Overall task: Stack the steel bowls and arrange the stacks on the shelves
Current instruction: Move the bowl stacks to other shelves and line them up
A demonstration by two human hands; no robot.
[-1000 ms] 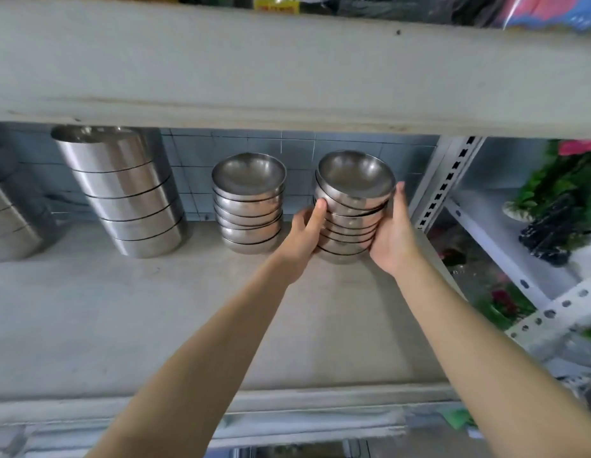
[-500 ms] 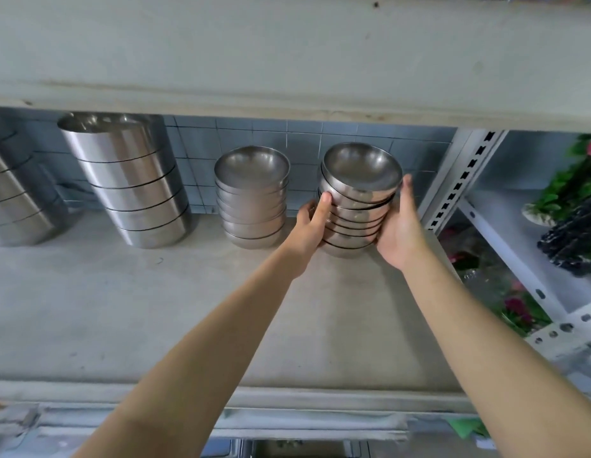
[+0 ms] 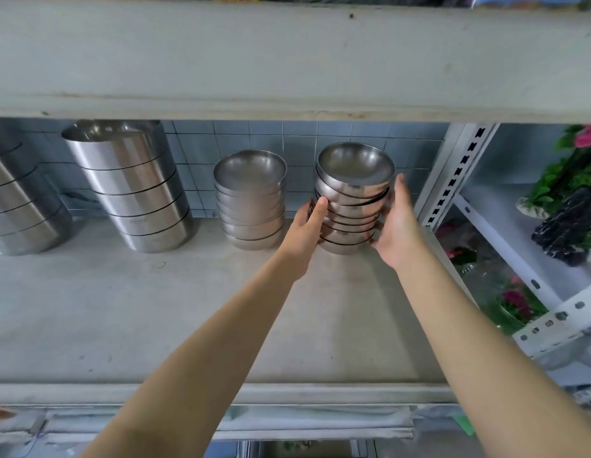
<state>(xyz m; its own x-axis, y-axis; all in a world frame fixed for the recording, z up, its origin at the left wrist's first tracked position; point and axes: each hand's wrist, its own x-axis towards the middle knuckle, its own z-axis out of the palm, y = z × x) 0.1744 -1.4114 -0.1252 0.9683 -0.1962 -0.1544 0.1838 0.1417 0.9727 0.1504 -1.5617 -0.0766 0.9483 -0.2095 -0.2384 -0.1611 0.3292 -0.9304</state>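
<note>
Vertically stacked steel bowls point(image 3: 351, 206), mouths up; left hand point(image 3: 307, 231) and right hand point(image 3: 398, 231) fingers curl round sides.

On your grey shelf point(image 3: 122, 309), along the back: deep-bowl stack point(image 3: 20, 209) far left, second deep-bowl stack point(image 3: 135, 193) beside it, shallow-bowl stack point(image 3: 251, 206) at centre, uneven bowl stack point(image 3: 351, 200) right of centre.

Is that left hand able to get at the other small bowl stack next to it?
Likely yes, once it lets go: the left hand and right hand both grip the end stack, but the neighbouring stack stands just beside it, with nothing between.
</note>
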